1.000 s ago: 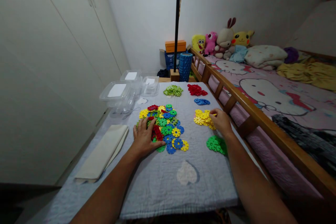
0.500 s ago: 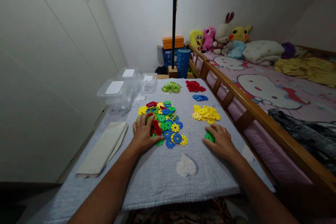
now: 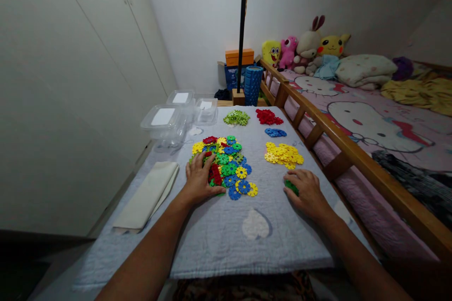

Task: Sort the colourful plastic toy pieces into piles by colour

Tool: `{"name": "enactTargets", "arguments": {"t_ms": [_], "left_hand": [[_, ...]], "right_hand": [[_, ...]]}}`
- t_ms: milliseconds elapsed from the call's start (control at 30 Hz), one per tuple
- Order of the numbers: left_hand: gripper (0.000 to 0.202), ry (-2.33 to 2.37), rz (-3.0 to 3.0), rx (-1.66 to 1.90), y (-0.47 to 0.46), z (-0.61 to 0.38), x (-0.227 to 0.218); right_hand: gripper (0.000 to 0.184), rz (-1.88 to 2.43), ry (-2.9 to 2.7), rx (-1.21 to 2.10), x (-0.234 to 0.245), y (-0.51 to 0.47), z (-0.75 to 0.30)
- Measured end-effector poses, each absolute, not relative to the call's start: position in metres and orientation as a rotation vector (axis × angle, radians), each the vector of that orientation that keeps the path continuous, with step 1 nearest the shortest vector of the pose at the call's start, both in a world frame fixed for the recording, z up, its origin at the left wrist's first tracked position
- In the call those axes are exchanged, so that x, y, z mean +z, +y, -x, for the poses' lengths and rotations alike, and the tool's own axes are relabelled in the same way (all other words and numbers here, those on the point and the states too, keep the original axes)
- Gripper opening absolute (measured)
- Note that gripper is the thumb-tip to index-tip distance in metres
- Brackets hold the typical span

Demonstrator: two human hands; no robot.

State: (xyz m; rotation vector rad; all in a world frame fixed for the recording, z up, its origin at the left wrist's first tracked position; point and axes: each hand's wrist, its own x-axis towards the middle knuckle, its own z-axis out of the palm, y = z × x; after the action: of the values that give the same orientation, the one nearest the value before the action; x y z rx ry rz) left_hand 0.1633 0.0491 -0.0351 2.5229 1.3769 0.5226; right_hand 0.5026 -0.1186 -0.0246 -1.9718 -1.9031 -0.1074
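A mixed heap of flat plastic snowflake discs [image 3: 226, 164] in red, yellow, green and blue lies on a pale quilted cloth [image 3: 226, 240]. My left hand [image 3: 201, 181] rests flat on the heap's left side, fingers spread. My right hand [image 3: 305, 192] lies over a small pile of green discs [image 3: 290, 185], fingers curled down on them and hiding most of it. Sorted piles lie beyond: yellow [image 3: 283, 154], blue [image 3: 275, 132], red [image 3: 268, 116] and light green [image 3: 237, 117].
Clear plastic lidded tubs [image 3: 165, 122] stand at the far left. A folded cream cloth [image 3: 148, 196] lies left of the heap. A wooden bed rail [image 3: 339, 146] runs along the right, with plush toys [image 3: 307, 49] on the bed. A black pole [image 3: 242, 33] stands behind.
My right hand left the yellow pile and came back toward me onto the green pile, where it now rests. My left hand stayed on the mixed heap.
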Motion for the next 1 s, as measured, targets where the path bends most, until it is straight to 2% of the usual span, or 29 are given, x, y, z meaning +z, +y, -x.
{"name": "enactTargets", "arguments": {"t_ms": [233,400,533,667,833,1000], "left_hand": [[0.109,1.37,-2.519,0.539,0.048,-0.164,-0.034],[0.101,1.397,-2.508,0.571,0.05,-0.164,-0.036],[0.097,1.384,-2.517,0.595,0.052,-0.164,-0.039],[0.09,1.362,-2.521,0.623,0.053,-0.164,-0.038],[0.076,1.34,-2.51,0.648,0.053,-0.164,-0.036],[0.078,1.332,-2.503,0.672,0.054,-0.164,-0.037]], "right_hand": [[0.029,1.767,-2.142,0.121,0.001,-0.067,-0.44],[0.035,1.804,-2.112,0.162,-0.006,-0.031,-0.399],[0.025,1.812,-2.009,0.193,-0.019,-0.024,-0.392],[0.011,1.774,-1.89,0.257,-0.018,-0.024,-0.404],[0.014,1.755,-1.716,0.481,0.003,-0.016,-0.452],[0.023,1.953,-1.291,0.299,0.01,-0.007,-0.523]]}}
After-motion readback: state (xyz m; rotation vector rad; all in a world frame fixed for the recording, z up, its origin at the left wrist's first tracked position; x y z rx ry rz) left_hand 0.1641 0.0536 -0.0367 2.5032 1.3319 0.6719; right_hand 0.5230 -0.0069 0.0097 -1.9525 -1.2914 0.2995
